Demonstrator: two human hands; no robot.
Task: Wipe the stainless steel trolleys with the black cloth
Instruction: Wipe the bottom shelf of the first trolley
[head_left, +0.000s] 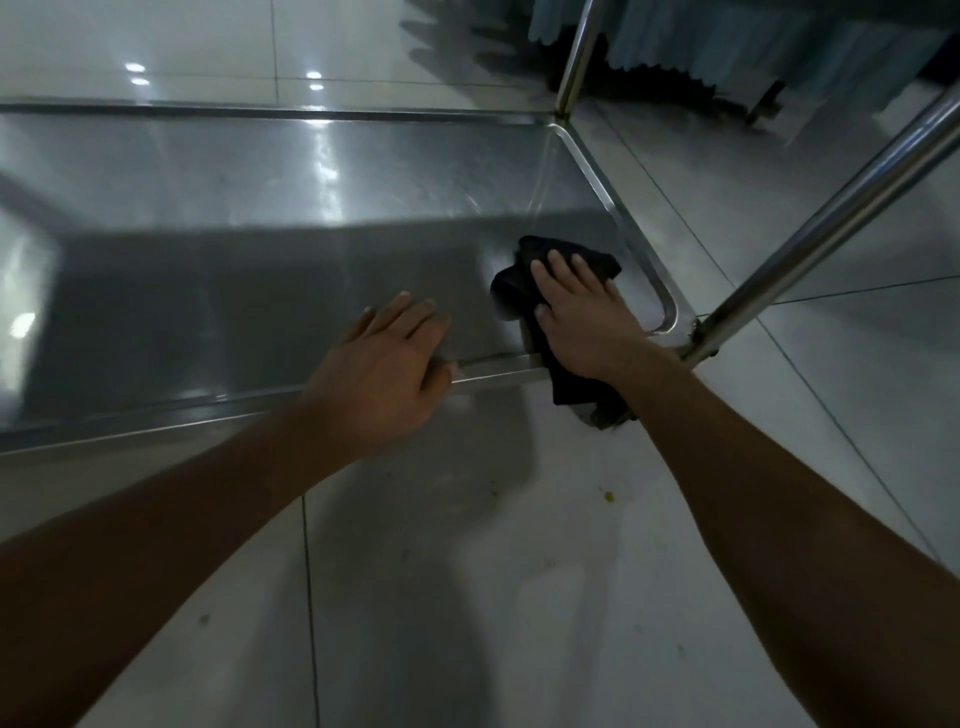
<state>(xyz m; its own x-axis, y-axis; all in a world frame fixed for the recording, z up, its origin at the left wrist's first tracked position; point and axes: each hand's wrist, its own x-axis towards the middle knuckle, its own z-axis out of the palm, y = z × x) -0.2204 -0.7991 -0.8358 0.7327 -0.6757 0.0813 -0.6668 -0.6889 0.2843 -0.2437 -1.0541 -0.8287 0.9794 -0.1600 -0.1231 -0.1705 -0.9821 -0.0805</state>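
- Your right hand (582, 317) has an open grip: its fingers lie straight and flat on the black cloth (561, 280), pressing it onto the trolley shelf (311, 208).
- Your left hand (384, 369) rests over the near rim of the shelf, fingers extended onto the steel and the thumb against the rim's edge; its grip is relaxed and holds nothing.
- You have the cloth at the near right corner of the shelf, just beside the raised rim, with one end draped over the near rim and hanging toward the floor (467, 571).
- You can see two steel uprights: the near post (831, 218) at the right corner, slanting up to the right, and the far post (576, 57) at the shelf's far right corner.
- Ceiling lights reflect as bright spots on the shelf and on the glossy tiles.
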